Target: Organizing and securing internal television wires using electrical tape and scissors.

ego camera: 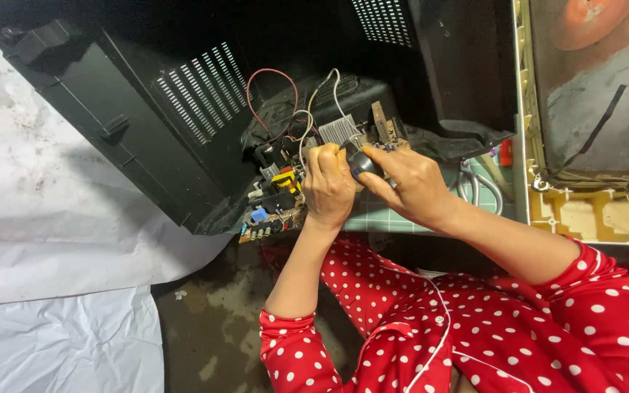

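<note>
Small dark rounded part (363, 163), pinched by right hand (409, 185), left hand (327, 188) fisted on circuit board (278, 200)

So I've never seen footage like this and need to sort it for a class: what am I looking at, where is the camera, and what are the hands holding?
This is one picture from a camera worn on a person's head, looking down at their own two bare hands; the red sleeves with white dots are theirs. There is no machine arm.

In front of them lies a black plastic casing with vent slots, opened up. A circuit board with small coloured parts and wires sticks out of it.

The left hand is closed over the board's edge. The right hand pinches a small dark rounded part between both hands; what it is I cannot tell.

Scissors lie on a green mat, white sheeting covers the left side.
</note>
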